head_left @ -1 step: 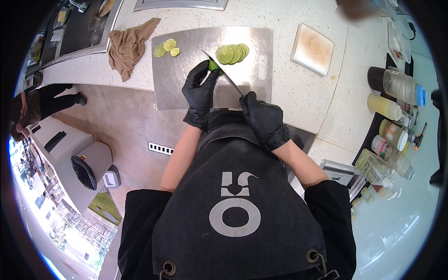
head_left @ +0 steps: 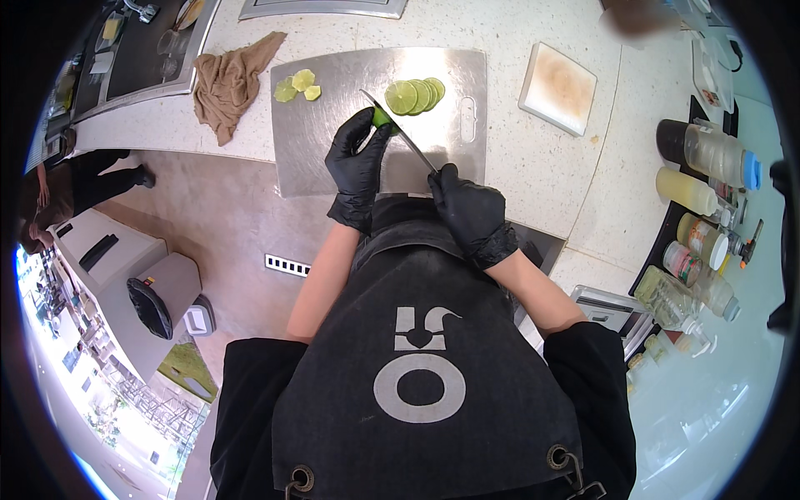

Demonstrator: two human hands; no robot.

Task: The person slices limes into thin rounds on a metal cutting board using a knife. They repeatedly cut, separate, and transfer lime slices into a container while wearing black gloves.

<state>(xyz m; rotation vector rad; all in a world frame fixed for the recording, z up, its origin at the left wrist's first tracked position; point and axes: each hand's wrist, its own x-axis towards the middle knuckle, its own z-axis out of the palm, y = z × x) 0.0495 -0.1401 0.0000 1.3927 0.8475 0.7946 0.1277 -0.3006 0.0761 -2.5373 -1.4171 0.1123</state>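
Both hands wear black gloves. My left hand (head_left: 357, 158) pinches a green lime (head_left: 381, 118) over the metal cutting board (head_left: 325, 158). In my right hand (head_left: 471, 208) is a knife (head_left: 410, 143), its handle hidden by the fingers. The blade slants up and left along the lime's right side, with its tip past the fruit; how deep it sits cannot be made out. Overlapping round lime slices (head_left: 414, 97) lie on the board beyond the blade. Several small lime end pieces (head_left: 298, 84) rest at its far left.
A crumpled brown cloth (head_left: 236, 83) lies left of the board, near a sink (head_left: 179, 82). To the right sits a white block with a browned top (head_left: 558, 87). Bottles and jars (head_left: 687, 192) line the counter's right side. Another person (head_left: 75, 179) stands at far left.
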